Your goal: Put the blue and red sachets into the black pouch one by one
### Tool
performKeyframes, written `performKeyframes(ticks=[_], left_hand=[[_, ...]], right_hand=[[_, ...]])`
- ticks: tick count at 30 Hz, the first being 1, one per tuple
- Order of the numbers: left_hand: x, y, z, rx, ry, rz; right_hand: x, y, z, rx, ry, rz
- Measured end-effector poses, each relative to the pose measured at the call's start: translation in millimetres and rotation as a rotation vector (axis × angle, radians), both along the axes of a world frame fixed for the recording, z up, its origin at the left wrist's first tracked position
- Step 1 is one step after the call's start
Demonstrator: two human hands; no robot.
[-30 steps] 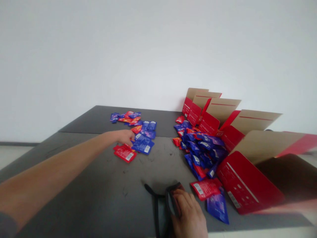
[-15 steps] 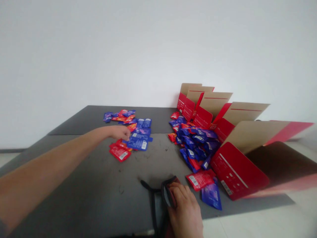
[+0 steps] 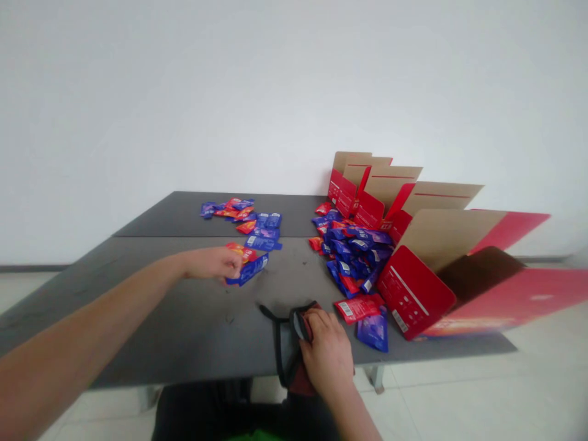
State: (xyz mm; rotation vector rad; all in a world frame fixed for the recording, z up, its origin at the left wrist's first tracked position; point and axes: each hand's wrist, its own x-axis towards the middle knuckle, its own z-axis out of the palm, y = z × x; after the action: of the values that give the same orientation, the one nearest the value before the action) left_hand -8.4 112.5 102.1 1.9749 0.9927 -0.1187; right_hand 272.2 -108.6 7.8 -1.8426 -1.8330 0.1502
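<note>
A tilted blue foil sachet (image 3: 247, 271) sits at the curled fingertips of the left hand (image 3: 210, 263), apparently pinched between thumb and fingers, while a red-and-orange sachet (image 3: 235, 250) touches the top of the fingers. The hand hides how firmly either is held; on slick foil like this, a firm pinch near the sachet's edge gives the surest hold. Both packets lie at the near end of a loose scatter of blue and red sachets (image 3: 261, 229) in the upper middle of the frame, on a dark grey table (image 3: 151, 288). At lower centre, the right hand (image 3: 324, 352) is closed around a dark fabric pouch (image 3: 301, 324), its fingers wrapped over the edge, and a thin black strap (image 3: 277, 349) hangs from it past the table's near edge. To the right rises a heaped pile of similar sachets (image 3: 353, 260), with a red sachet (image 3: 357, 309) and a blue-purple sachet (image 3: 373, 331) lying in front of it. Beside the pile, a row of red cardboard cartons (image 3: 411, 291) stands open, showing kraft-brown flaps.
</note>
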Motion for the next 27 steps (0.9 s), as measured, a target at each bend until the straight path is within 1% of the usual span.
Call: performKeyframes(ticks=[2,6,9,11,13,15,16,18,20,21,22,23,25,27], left_hand=[[-14,-14,-5.9,-0.104,-0.025,0.065],[-44,-33,-18.0,-0.201,-0.123,0.21],[-60,-46,-39.1,-0.263,-0.212,0.307],[-64,-54,-56.4,-0.281,-0.244,0.366],[-64,-61,-70.6,-0.256,-0.274,0.436],[-61,-65,-79.1,-0.22,-0.305,0.495],[-59,-67,-81.6,-0.205,-0.317,0.518],[-57,-69,-84.8,-0.162,-0.336,0.56],[-56,-71,-88.1,-0.109,-0.362,0.61],[-57,-72,-90.1,-0.082,-0.379,0.631],[-57,-73,-92.1,-0.055,-0.401,0.646],[-58,-75,-93.9,-0.031,-0.423,0.653],[-59,-77,-95.9,0.009,-0.459,0.654],[-58,-78,-95.4,0.029,-0.467,0.649]], right_hand=[[0,0,1.8,-0.012,-0.006,0.003],[3,-3,1.6,-0.008,0.005,0.013],[0,-2,3.9,0.003,0.063,0.042],[-11,8,10.3,0.027,0.127,0.062],[-30,30,20.3,0.079,0.181,0.075],[-53,60,31.0,0.142,0.199,0.1],[-64,77,35.3,0.15,0.179,0.152],[-81,108,39.6,0.114,0.069,0.359],[-90,131,37.3,0.014,-0.045,0.575],[-91,138,33.9,-0.033,-0.085,0.655],[-91,141,29.7,-0.065,-0.11,0.703],[-90,142,25.1,-0.076,-0.123,0.717],[-86,135,16.8,-0.058,-0.133,0.672],[-80,123,12.4,-0.045,-0.14,0.611]])
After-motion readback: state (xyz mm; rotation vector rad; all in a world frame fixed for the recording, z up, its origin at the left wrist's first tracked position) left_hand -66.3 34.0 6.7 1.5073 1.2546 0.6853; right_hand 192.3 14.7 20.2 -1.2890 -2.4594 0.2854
